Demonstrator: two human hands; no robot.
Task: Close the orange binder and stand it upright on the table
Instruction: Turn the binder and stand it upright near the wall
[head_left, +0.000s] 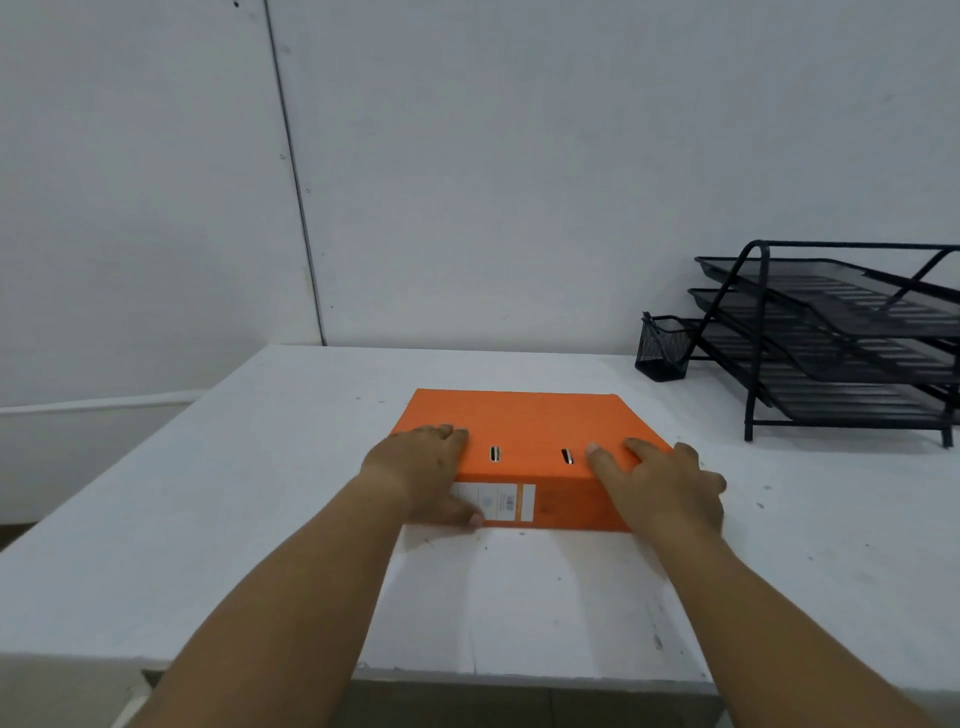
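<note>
Already shut, the orange binder (524, 431) lies flat on the white table (208, 519), left of the black mesh tray rack (831, 338), its spine with the label (501, 501) facing me. Both hands clamp that near edge, 1 at each end: my left hand (423, 475) wraps the label-side corner, thumb on the spine, and my right hand (660, 488) cups the other corner, fingers spread on the cover. The spine runs left to right between them, so I judge the lift should tip it up evenly.

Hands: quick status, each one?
Left hand: gripping the orange binder at its spine end.
Right hand: gripping the binder's other end.
</note>
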